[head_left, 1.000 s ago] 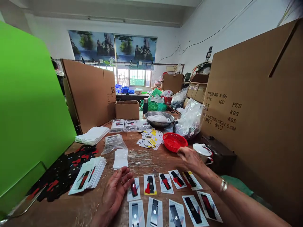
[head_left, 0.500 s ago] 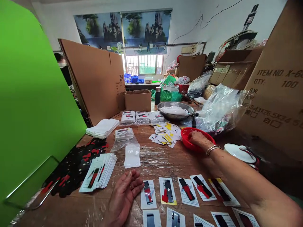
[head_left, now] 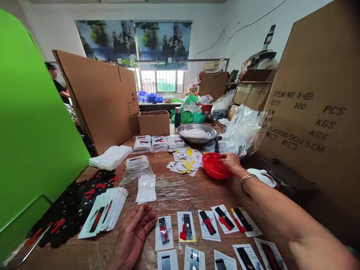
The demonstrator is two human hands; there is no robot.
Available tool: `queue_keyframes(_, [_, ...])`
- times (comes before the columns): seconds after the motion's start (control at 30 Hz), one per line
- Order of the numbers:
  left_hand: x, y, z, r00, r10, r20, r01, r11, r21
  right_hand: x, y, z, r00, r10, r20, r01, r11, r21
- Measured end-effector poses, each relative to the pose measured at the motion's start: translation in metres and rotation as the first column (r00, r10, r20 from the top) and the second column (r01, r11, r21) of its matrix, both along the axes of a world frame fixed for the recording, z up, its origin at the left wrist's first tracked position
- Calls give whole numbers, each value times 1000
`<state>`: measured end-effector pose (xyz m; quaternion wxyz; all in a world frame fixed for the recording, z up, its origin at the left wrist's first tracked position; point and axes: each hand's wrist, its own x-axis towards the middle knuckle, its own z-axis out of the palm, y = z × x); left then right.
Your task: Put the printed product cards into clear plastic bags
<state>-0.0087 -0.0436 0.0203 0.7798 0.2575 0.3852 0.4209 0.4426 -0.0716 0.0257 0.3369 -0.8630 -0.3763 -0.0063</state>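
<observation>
My right hand [head_left: 232,163] is over the right rim of a red plastic basket [head_left: 213,171]. Its fingertips are drawn together, and anything between them is too small to see. My left hand [head_left: 135,229] rests palm up on the table, fingers loosely curled and apart, holding nothing. Just right of it lies a printed card [head_left: 164,245] bearing a black and red strip. Several similar cards [head_left: 208,225] are laid out in two rows along the near side. A fanned stack of cards [head_left: 104,213] lies left of my left hand.
Black and red pieces [head_left: 73,204] are heaped beside a green panel [head_left: 30,123]. White bags [head_left: 146,189], loose yellow-and-white cards [head_left: 184,165] and a metal bowl [head_left: 185,141] stand ahead. Large cardboard [head_left: 306,78] walls the right; a white lidded container [head_left: 263,177] sits near my right forearm.
The view has turned a little to the right. My right hand has drawn back from inside the red basket to its right rim. My left hand keeps its palm-up pose.
</observation>
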Motion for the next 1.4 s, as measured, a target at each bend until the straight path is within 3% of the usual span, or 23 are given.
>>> queue_keyframes(0.2, [4, -6, 8, 998, 17, 63, -21, 998, 67, -9, -10, 21, 961, -29, -274, 75, 984, 160])
queue_keyframes(0.33, [20, -18, 18, 995, -61, 83, 57, 997, 55, -35, -14, 38, 902, 113, -417, 31, 946, 324])
queue_keyframes(0.43, [42, -25, 24, 978, -124, 170, 122, 992, 21, -76, -17, 50, 837, 260, -481, -49, 912, 408])
queue_keyframes(0.5, [56, -30, 27, 957, -162, 242, 172, 985, -18, -115, -21, 53, 749, 387, -538, -136, 884, 447])
queue_keyframes(0.57, [67, -37, 31, 941, -190, 281, 219, 973, -75, -159, -28, 51, 547, 559, -623, -274, 823, 498])
queue_keyframes(0.63, [72, -46, 33, 911, -192, 364, 236, 969, -79, -202, -39, 44, 393, 635, -665, -399, 770, 499])
queue_keyframes(0.7, [69, -57, 32, 876, -162, 453, 214, 975, -65, -237, -51, 35, 310, 674, -671, -479, 720, 502])
queue_keyframes(0.8, [54, -73, 26, 882, -71, 466, 145, 982, -124, -272, -68, 23, 324, 711, -624, -556, 677, 482])
queue_keyframes(0.93, [24, -91, 15, 909, -2, 416, 81, 981, -174, -297, -85, 12, 518, 723, -457, -640, 682, 353])
queue_keyframes(1.0, [11, -100, 11, 917, 20, 399, 61, 980, -189, -307, -92, 7, 578, 725, -375, -654, 686, 318])
queue_keyframes(1.23, [-29, -125, 7, 937, 15, 350, 39, 989, -144, -341, -106, -12, 509, 699, -502, -609, 704, 364])
queue_keyframes(1.4, [-44, -138, 2, 957, -48, 287, 60, 998, -32, -356, -121, -8, 521, 684, -511, -589, 721, 365])
